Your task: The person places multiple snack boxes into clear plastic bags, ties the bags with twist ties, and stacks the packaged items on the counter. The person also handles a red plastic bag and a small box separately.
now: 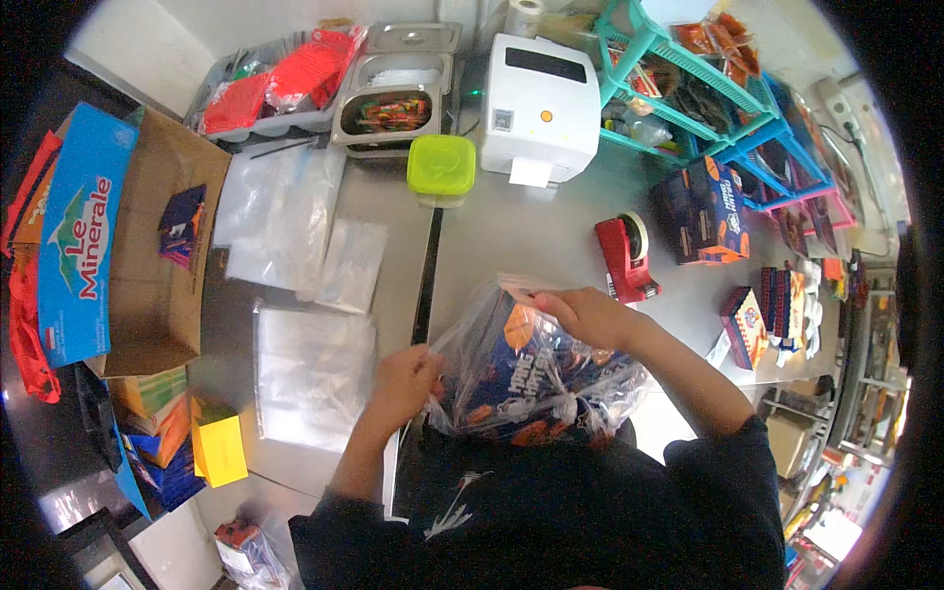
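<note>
Close to my body at the edge of the steel counter, a clear plastic bag (472,369) surrounds dark blue and orange printed boxes (531,376). The bag has a knotted part at its near side. My left hand (409,383) grips the plastic on the left. With its fingers closed on the bag's upper edge, my right hand (586,316) holds the far side. A red tape dispenser (625,258) with a roll of tape stands beyond my right hand. Stacked clear plastic bags (313,376) lie left of my left hand.
A white label printer (542,103) stands at the back, beside a green-lidded container (441,166) and steel sachet trays (391,114). Teal plastic racks (686,103) and a printed box (700,210) are at right. An open cardboard carton (151,295) stands left; small boxes (745,324) sit far right.
</note>
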Tool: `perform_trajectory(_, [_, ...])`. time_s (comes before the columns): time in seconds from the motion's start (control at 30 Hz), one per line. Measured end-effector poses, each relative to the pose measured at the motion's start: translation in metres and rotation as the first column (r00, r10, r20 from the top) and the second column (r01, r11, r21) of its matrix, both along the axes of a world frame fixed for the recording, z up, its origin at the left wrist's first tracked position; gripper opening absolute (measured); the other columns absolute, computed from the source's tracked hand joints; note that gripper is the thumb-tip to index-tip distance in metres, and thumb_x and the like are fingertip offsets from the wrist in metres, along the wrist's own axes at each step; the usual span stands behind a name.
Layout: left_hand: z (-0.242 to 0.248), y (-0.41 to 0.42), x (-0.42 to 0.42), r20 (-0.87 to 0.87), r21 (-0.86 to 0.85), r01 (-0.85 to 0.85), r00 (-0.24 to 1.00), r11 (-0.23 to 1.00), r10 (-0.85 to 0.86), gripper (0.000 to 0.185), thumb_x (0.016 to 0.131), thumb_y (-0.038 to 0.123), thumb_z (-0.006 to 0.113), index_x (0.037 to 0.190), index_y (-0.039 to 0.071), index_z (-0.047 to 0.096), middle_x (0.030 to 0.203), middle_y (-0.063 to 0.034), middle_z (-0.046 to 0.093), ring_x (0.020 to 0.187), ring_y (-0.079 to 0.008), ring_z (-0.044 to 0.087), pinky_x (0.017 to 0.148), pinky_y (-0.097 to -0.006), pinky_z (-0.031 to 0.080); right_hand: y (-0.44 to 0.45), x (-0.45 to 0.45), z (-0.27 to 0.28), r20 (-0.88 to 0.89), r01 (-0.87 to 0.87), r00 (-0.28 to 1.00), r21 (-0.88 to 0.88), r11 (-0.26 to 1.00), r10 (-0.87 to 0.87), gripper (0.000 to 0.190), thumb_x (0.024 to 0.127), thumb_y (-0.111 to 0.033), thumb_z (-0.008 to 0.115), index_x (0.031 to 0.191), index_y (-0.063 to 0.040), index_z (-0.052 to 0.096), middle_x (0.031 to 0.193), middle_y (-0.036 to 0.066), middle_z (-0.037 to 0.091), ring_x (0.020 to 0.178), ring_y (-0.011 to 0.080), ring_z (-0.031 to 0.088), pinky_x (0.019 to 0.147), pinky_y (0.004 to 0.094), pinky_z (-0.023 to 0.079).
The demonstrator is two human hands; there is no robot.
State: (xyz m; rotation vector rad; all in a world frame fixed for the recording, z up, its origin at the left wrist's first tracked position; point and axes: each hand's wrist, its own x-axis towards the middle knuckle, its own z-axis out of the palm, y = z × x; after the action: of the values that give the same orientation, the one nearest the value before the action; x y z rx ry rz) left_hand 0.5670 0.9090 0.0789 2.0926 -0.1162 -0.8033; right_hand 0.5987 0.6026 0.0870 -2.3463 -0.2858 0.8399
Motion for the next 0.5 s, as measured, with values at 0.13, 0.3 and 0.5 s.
perform_trajectory(0.13, [0.055, -0.021, 0.009, -0.211, -0.31, -0.213, 0.966, 0.927, 0.151, 0.032, 0.096, 0.024, 0.053, 0.071, 0.004, 0.055, 0.061, -0.0034, 0.056, 0.059, -0.013, 0.056, 0.056, -0.0276, 0.044, -0.002, 0.014, -0.004, 0.197, 0.101, 0.978, -0.141, 0.985, -0.073, 0.051, 0.1, -0.044, 0.033, 0.104, -0.003, 0.064, 0.087, 0.023, 0.066, 0.078, 0.0399, 0.065, 0.072, 0.0465, 0.052])
perform_trajectory(0.3, [0.07, -0.038, 0.012, -0.082, -0.575, -0.267, 0.959, 0.774, 0.27, 0.029, 0.096, 0.022, 0.053, 0.071, 0.007, 0.052, 0.059, -0.0006, 0.052, 0.052, -0.0098, 0.049, 0.049, -0.0245, 0.039, -0.004, 0.027, 0.008, 0.288, 0.212, 0.936, 0.002, 0.977, -0.203, 0.048, 0.099, -0.038, 0.041, 0.092, 0.002, 0.065, 0.079, 0.023, 0.064, 0.081, 0.0423, 0.063, 0.075, 0.0474, 0.049])
perform_trajectory(0.5, [0.061, -0.016, 0.03, -0.238, -0.519, -0.401, 0.916, 0.755, 0.323, 0.019, 0.094, 0.017, 0.058, 0.081, 0.005, 0.053, 0.064, -0.0002, 0.055, 0.058, -0.0072, 0.052, 0.051, -0.0216, 0.04, 0.004, 0.008, 0.012, 0.383, 0.088, 0.921, -0.018, 0.996, -0.074, 0.045, 0.097, -0.044, 0.042, 0.103, -0.003, 0.06, 0.088, 0.023, 0.065, 0.084, 0.0422, 0.062, 0.078, 0.0501, 0.049])
